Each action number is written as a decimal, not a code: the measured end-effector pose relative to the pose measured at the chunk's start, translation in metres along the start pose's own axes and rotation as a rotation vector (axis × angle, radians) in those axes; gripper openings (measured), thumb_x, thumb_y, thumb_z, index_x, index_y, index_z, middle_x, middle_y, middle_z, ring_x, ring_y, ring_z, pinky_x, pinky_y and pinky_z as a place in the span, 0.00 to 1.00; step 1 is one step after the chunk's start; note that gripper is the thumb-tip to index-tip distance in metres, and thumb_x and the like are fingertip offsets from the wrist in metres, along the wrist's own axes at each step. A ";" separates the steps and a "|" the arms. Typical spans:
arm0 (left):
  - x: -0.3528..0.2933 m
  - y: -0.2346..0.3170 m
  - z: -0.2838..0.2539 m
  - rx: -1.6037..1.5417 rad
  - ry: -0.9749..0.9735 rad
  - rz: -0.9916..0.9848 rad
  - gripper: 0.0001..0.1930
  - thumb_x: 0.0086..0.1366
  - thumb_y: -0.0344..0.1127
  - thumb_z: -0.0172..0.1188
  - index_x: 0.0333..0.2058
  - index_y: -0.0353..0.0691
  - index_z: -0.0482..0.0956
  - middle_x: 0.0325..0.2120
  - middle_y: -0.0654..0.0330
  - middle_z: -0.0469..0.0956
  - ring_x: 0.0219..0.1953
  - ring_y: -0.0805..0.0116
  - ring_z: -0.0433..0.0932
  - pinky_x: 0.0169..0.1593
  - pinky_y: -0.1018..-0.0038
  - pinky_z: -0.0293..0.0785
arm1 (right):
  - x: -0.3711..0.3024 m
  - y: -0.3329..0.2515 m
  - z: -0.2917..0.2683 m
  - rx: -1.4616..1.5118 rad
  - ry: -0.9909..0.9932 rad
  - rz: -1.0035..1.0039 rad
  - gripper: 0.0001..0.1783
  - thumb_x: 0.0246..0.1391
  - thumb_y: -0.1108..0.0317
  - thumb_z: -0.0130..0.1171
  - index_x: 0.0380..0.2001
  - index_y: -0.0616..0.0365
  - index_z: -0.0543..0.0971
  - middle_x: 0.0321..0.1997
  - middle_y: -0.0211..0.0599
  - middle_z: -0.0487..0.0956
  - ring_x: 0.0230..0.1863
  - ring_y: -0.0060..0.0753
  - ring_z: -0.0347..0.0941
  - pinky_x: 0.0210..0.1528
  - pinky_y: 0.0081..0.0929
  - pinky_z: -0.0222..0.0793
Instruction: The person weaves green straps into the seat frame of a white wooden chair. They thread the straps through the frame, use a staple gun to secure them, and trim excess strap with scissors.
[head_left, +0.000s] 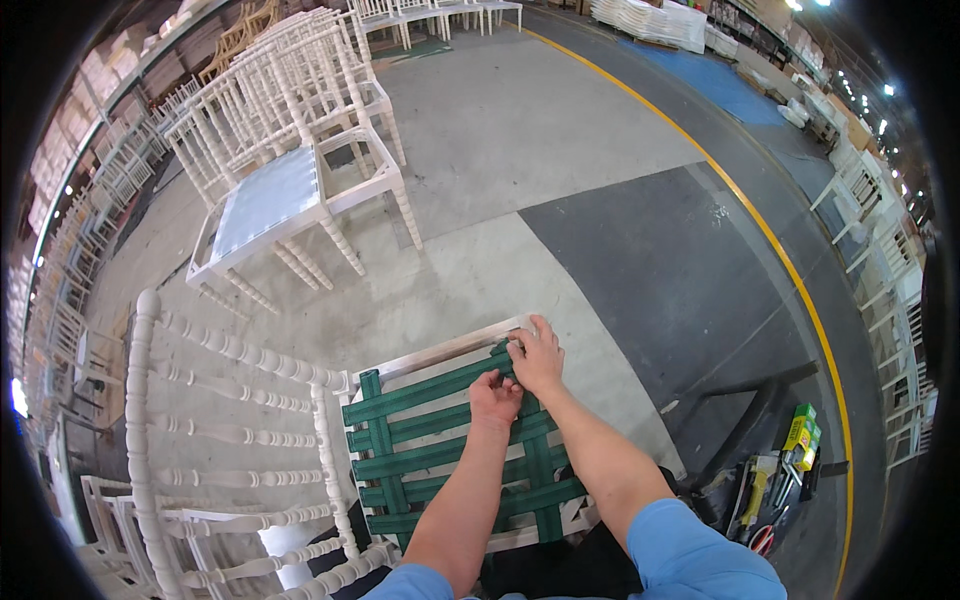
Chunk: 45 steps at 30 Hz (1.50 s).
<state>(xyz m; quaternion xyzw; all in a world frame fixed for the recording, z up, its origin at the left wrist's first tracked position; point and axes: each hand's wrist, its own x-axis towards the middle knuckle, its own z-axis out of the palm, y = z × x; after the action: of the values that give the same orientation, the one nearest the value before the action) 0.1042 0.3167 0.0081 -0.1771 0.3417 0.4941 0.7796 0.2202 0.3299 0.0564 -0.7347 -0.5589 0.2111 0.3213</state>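
Warehouse floor [450,240] in pale and dark grey stretches away under a curving yellow line [712,155], with white chairs [290,180] grouped at the upper left. Nearer, a white chair with a spindled back [142,400] has its seat frame [440,345] before the person, the seat spanned by green webbing [430,387] in crossing straps. The right hand [538,358] rests at the frame's far right corner, its grip bent over the strap there; the left hand [495,397] is just beside it, palm partly turned up and fingers loosely curled, and whether either grip actually pinches webbing I cannot tell. If a strap is loose at that corner, uneven tension or a slipping finger could let it go slack or sit crooked, and working so close, the hands might get in each other's way. Both hands cover the strap's end and any fastening; the forearms hide the middle of the weave, and the seat's near edge is partly lost behind them. On the right, scissors [763,540] and a yellow-handled tool [757,490] lie in a jumble too crowded to sort out fully.
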 end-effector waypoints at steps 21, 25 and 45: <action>-0.005 0.026 0.067 1.098 0.035 0.277 0.10 0.75 0.39 0.60 0.40 0.37 0.79 0.27 0.61 0.79 0.22 0.67 0.81 0.24 0.67 0.81 | 0.012 0.024 -0.002 0.346 0.030 0.084 0.11 0.61 0.67 0.67 0.47 0.45 0.86 0.74 0.42 0.66 0.65 0.49 0.72 0.61 0.40 0.74; 0.004 0.029 0.074 1.159 0.058 0.225 0.12 0.74 0.41 0.60 0.36 0.37 0.78 0.24 0.62 0.76 0.19 0.67 0.79 0.21 0.67 0.78 | 0.008 0.032 -0.007 0.351 0.129 -0.128 0.14 0.59 0.70 0.68 0.48 0.43 0.86 0.74 0.42 0.66 0.68 0.52 0.69 0.63 0.40 0.73; 0.001 0.037 0.067 2.005 0.095 1.010 0.08 0.66 0.35 0.65 0.42 0.42 0.85 0.43 0.52 0.81 0.49 0.47 0.80 0.50 0.55 0.77 | 0.028 0.001 0.006 -0.023 0.078 -0.094 0.07 0.58 0.63 0.69 0.39 0.45 0.90 0.73 0.39 0.69 0.72 0.52 0.62 0.69 0.56 0.59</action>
<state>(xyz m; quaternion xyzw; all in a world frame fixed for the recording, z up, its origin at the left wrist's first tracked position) 0.0955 0.3751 0.0562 0.6702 0.6468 0.2481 0.2664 0.2244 0.3576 0.0531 -0.7191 -0.5821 0.1605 0.3439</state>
